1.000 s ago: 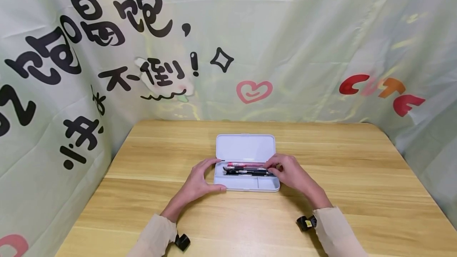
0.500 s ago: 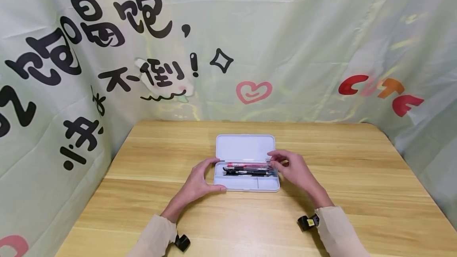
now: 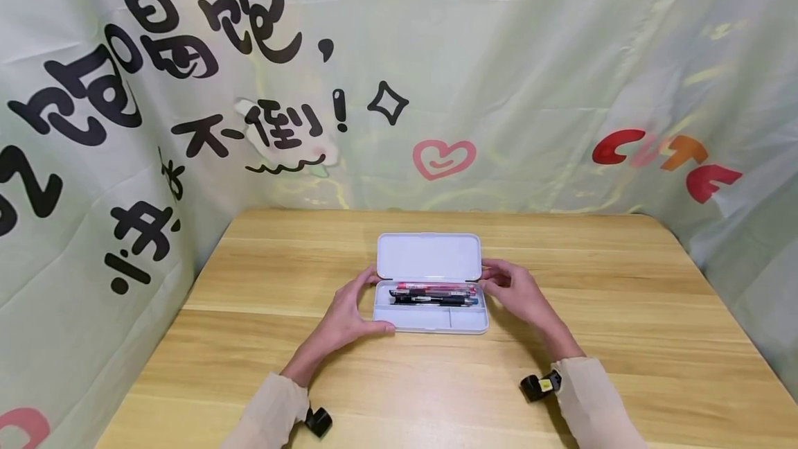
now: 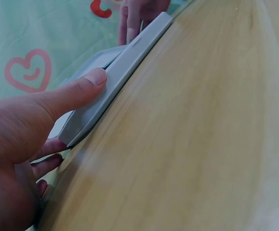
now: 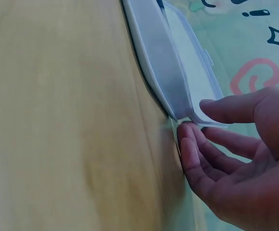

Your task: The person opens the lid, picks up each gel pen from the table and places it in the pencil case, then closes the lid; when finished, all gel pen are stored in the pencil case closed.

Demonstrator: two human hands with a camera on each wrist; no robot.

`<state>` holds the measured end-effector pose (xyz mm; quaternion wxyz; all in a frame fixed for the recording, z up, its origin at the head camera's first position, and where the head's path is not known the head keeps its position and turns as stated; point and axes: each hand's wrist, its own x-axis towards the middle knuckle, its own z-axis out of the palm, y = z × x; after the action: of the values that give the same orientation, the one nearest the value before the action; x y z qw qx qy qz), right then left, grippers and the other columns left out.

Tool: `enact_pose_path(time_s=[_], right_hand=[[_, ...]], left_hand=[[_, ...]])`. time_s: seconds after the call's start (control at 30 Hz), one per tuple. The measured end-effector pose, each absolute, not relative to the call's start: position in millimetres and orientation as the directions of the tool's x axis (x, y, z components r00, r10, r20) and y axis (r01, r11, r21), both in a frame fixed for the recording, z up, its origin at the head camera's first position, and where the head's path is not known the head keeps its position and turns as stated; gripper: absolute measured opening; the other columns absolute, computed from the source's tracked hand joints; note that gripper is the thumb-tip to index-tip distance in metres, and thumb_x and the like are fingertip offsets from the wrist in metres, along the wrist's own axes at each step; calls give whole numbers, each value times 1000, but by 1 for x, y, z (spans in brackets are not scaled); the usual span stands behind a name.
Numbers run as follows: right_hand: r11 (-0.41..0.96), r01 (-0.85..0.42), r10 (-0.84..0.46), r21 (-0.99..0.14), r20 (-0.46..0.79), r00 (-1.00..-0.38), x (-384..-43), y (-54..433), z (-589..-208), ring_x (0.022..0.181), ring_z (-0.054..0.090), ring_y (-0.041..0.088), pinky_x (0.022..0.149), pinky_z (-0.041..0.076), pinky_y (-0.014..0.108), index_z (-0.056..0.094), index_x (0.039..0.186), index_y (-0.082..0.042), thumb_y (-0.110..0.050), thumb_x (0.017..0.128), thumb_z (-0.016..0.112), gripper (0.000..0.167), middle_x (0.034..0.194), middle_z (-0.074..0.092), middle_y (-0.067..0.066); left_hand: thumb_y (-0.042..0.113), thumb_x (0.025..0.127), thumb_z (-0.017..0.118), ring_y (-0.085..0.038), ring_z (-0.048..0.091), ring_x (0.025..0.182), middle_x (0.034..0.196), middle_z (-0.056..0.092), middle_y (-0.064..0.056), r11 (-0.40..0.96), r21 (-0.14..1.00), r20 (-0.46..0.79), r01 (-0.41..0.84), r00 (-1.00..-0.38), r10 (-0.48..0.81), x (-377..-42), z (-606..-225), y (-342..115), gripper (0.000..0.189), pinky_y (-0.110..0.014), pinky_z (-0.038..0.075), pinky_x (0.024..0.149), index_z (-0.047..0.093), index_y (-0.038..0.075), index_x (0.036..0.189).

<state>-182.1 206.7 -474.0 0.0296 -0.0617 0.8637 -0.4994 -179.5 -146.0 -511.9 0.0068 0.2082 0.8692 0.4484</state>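
A pale lavender pencil case [image 3: 411,319] lies on the table with its lid [image 3: 429,257] folded back. Several pens [image 3: 433,301], black and pink-red, lie side by side in its long rear compartment. My left hand [image 3: 345,310] holds the case's left end, thumb [image 4: 84,87] along the front rim and fingers round at the back. At the opposite end is my right hand [image 3: 514,291], close to the hinge corner. Its thumb [image 5: 226,109] overlaps the lid's edge in the right wrist view, with the other fingers loosely bent below and nothing plainly pinched.
The wooden table [image 3: 592,296] extends around the case on all sides. Behind and beside it hangs a pale green printed cloth [image 3: 530,89]. Small black cameras sit at the left cuff [image 3: 319,423] and right cuff [image 3: 537,386].
My right hand has let go of the pens and moved right and slightly back, out of the case to its right end by the lid. The left hand stays on the case.
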Motion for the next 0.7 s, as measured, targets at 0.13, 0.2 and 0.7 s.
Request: enact_pose_path(time_s=[0.13, 0.2, 0.7], right_hand=[[447, -69, -157, -892, -2, -988, -182, 211, -474, 105, 67, 33, 81, 56, 27, 54, 141, 7, -9, 101, 64, 43, 118, 69, 24], [403, -71, -172, -912, 0, -985, -182, 214, -474, 105, 69, 35, 84, 58, 30, 55, 139, 7, -9, 103, 62, 41, 119, 69, 26], [171, 61, -208, -983, -97, -973, -185, 224, -474, 110, 70, 36, 90, 58, 40, 58, 131, 10, -37, 107, 56, 53, 122, 67, 30]], left_hand=[[44, 65, 98, -29, 44, 141, 140, 61, -1, 506, 780, 189, 367, -910, 370, -179, -511, -146, 124, -62, 27, 116, 29, 8, 161], [45, 65, 98, -29, 44, 141, 140, 61, -1, 499, 782, 197, 374, -907, 372, -178, -511, -146, 124, -63, 27, 116, 29, 10, 162], [39, 63, 100, -28, 48, 138, 143, 59, -9, 443, 829, 180, 342, -912, 369, -180, -509, -146, 113, -57, 26, 119, 40, 7, 153]])
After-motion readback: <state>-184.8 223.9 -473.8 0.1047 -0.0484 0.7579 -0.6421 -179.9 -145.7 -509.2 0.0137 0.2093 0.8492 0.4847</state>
